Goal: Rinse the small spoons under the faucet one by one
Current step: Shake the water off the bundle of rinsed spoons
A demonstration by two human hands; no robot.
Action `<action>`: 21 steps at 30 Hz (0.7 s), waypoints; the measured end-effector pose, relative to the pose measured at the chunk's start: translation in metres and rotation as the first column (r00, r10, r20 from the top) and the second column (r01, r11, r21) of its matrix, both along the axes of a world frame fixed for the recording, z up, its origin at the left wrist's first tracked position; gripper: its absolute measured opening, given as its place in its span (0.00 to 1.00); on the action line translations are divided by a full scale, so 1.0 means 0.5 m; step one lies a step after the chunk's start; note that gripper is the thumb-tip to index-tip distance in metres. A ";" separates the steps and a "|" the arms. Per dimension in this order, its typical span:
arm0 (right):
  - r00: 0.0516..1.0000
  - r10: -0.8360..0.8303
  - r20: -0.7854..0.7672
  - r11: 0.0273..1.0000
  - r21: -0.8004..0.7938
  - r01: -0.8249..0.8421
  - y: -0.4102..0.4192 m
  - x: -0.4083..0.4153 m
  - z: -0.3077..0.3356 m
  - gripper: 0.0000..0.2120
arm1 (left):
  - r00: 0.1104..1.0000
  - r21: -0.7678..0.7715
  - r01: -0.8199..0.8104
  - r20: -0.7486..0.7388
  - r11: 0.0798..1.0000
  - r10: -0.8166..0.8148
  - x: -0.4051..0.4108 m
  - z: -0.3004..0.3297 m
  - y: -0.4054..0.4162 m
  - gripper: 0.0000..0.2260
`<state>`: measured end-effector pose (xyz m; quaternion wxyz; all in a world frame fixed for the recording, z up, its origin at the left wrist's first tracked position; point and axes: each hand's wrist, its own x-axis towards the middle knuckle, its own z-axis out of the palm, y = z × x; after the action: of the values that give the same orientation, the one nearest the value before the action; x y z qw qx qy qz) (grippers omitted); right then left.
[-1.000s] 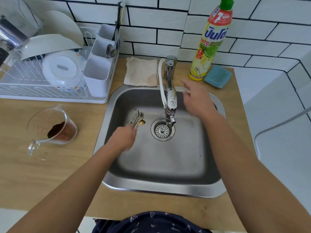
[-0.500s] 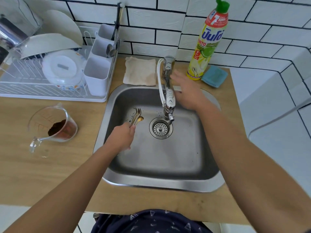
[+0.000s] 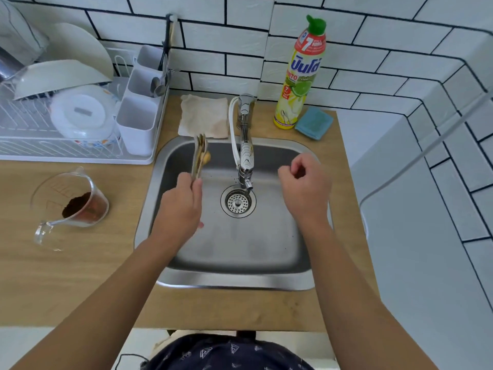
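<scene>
sink (image 3: 266,284) | left hand (image 3: 181,206) grips spoons (image 3: 200,156), bowls pointing away | right hand (image 3: 306,188) loosely curled, empty

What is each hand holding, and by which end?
The left hand grips a bunch of small spoons by the handles, bowls pointing away. The right hand is loosely curled and holds nothing.

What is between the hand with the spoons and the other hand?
In the head view, the faucet hangs between the left hand, which holds the small spoons, and the empty right hand. Below it sits the sink's drain.
</scene>
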<state>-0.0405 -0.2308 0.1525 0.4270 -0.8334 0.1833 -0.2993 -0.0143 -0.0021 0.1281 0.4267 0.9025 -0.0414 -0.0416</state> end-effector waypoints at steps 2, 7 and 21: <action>0.998 0.003 0.057 0.997 -0.071 0.001 0.002 -0.003 -0.004 0.11 | 0.993 -0.016 -0.037 0.110 0.999 0.038 -0.005 -0.002 -0.001 0.10; 0.460 0.318 -0.829 0.907 0.124 -0.404 0.016 -0.048 -0.105 0.25 | 0.888 0.455 0.235 -0.460 0.859 0.000 0.021 -0.021 0.012 0.11; 0.693 0.228 -0.684 0.951 0.003 -0.310 0.030 -0.024 -0.116 0.13 | 0.937 0.472 0.198 -0.348 0.859 -0.025 0.023 -0.033 0.029 0.10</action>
<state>-0.0527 -0.2159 0.0946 0.3221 -0.9250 0.1849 0.0804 -0.0028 0.0123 0.1115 0.1762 0.9580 -0.0104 -0.2261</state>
